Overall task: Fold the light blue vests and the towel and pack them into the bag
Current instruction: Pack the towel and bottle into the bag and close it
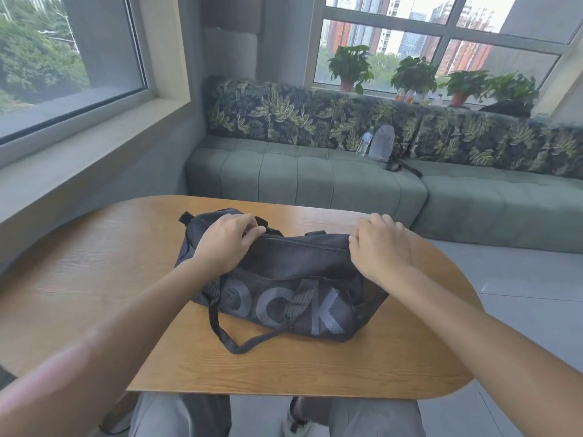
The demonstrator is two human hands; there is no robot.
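Hands (225, 239) (380, 247) grip bag (284, 279) on table (394, 357); sofa (315, 178) behind.

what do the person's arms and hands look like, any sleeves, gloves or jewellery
Both forearms are bare right up to the frame edge, with no sleeves in view. The left hand and right hand wear no gloves, and no rings, watch or bracelets show on the visible sides. Below the table, light grey trousers cover the lap.

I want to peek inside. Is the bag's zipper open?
No, shut: the zipper along the top of the bag shows no gap.
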